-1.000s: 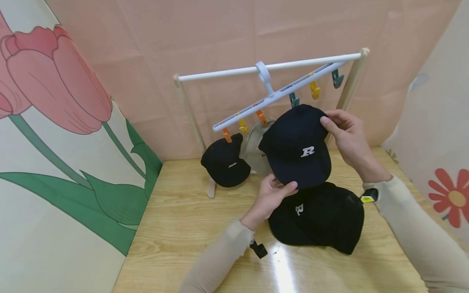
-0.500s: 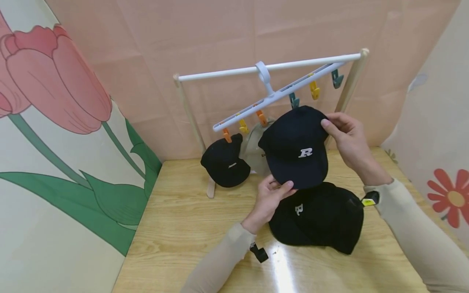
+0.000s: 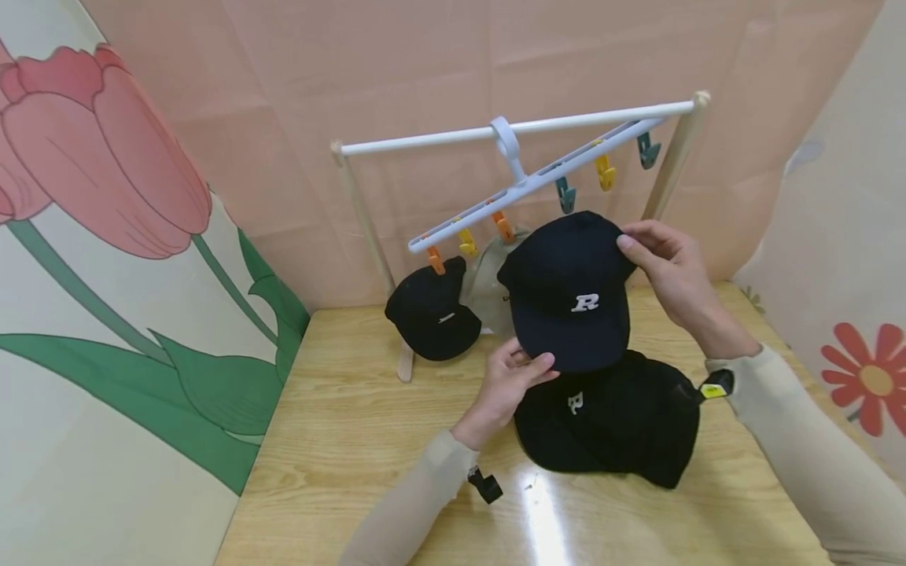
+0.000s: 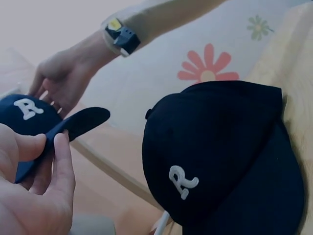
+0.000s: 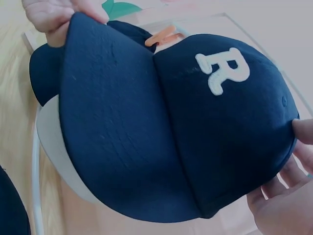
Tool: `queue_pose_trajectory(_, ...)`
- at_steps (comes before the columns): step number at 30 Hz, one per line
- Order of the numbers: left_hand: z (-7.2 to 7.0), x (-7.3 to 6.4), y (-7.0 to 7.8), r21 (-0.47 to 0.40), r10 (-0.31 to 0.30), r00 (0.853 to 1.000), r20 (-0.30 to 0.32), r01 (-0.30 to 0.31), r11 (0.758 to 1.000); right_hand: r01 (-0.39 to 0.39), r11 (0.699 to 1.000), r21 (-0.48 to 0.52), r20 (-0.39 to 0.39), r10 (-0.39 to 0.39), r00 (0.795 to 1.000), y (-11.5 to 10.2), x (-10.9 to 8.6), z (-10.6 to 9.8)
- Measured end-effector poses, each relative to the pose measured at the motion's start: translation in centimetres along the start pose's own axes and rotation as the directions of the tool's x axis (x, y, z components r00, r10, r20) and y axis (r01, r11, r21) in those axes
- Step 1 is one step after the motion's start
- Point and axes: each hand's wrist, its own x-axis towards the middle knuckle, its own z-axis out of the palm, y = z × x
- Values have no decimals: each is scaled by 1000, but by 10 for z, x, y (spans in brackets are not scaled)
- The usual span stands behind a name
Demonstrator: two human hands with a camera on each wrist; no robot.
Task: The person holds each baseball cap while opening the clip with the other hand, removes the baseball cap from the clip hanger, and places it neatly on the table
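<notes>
Centre: the held cap (image 3: 566, 263), dark with a raised white letter, in the air before the hanger, crown up and brim down. At seven o'clock the left hand (image 3: 499, 389) pinches the brim, thumb above and fingers beneath; at three o'clock the right hand (image 3: 668, 263) grasps the crown's edge, thumb in front. The step in hand appears to be steadying and orienting the cap; done well, it likely calls for a light pinch at both edges, leaving the crown uncreased and the letter square, with the brim hand guiding the tilt.

At twelve o'clock, just above the crown, is a dark green clip (image 3: 565, 196); care is probably needed not to knock it. At eleven lies the hanger (image 3: 520, 186), hooked on a white rail (image 3: 602, 120). At nine are a partly hidden beige cap (image 3: 488, 287) and, farther out, a smaller-looking black cap (image 3: 428, 310) below an orange clip (image 3: 436, 260). At five, another lettered cap (image 3: 623, 424) rests on the table (image 3: 354, 440).
</notes>
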Motion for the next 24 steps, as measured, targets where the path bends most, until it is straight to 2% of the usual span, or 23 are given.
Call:
queue_pose_trajectory(9,-21,-3,16,73,-50,997,52,46,996,-9,994,-111,53,15,998,-5,3,3)
queue_pose_trajectory(15,-36,-9,26,148,-72,989,130,53,988,-9,992,-128,94,21,995,-6,5,7)
queue_pose_trajectory(18,-41,-10,28,167,-92,983,162,64,984,-12,985,-170,121,33,992,-7,5,9)
queue_pose_trajectory(24,-48,-15,34,183,-122,981,152,93,979,-13,977,-213,129,42,991,-8,5,11)
